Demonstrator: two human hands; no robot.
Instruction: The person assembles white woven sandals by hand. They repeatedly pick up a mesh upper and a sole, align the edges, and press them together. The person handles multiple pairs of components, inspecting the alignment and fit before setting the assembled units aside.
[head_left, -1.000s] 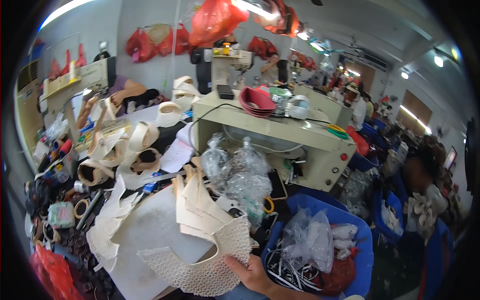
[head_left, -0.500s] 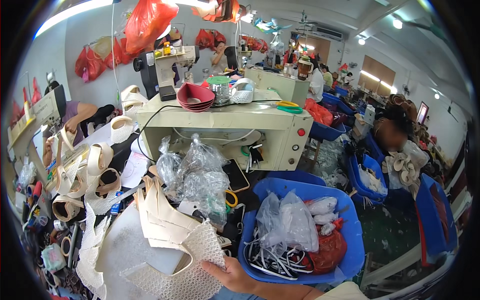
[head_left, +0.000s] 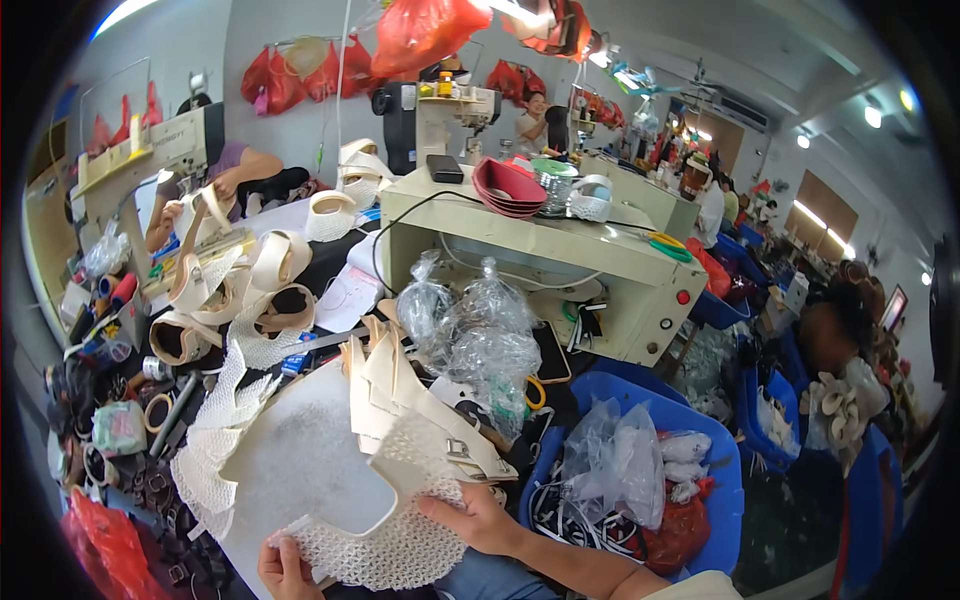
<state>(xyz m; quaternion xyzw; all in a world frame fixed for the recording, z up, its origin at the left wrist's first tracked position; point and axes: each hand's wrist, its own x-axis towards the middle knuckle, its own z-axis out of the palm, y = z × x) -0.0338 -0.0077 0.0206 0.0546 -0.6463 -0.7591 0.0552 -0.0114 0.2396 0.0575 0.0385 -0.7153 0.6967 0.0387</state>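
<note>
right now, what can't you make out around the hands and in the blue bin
All in the head view:
Right hand: most fingertips, hidden by the hand itself and the white woven piece.
Left hand: its wrist, cut off by the lower edge.
White woven piece: its underside, which faces away from the camera.
Red bag in the blue bin: its contents, hidden by the red plastic.

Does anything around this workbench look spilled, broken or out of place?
Nothing looks plainly spilled or broken. The blue tub, right of the woven panel, looks untidy, though: its black-and-white straps lie tangled beside clear bags.
</note>
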